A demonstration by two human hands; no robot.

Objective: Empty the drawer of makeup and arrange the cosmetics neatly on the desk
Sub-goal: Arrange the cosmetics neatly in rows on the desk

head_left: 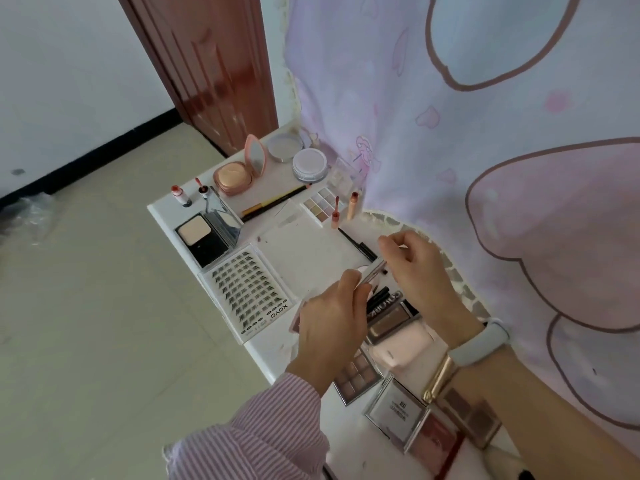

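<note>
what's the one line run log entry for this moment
left hand: holds slim silver stick | right hand: pinches its other end | stick above desk | lash tray flat on desk

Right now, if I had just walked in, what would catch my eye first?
Probably the two hands over the near middle of the white desk: the left hand and the right hand hold a slim silvery cosmetic stick between them. Next, the big tray of false lashes to their left, and the open pink compact with its mirror up at the far end.
</note>
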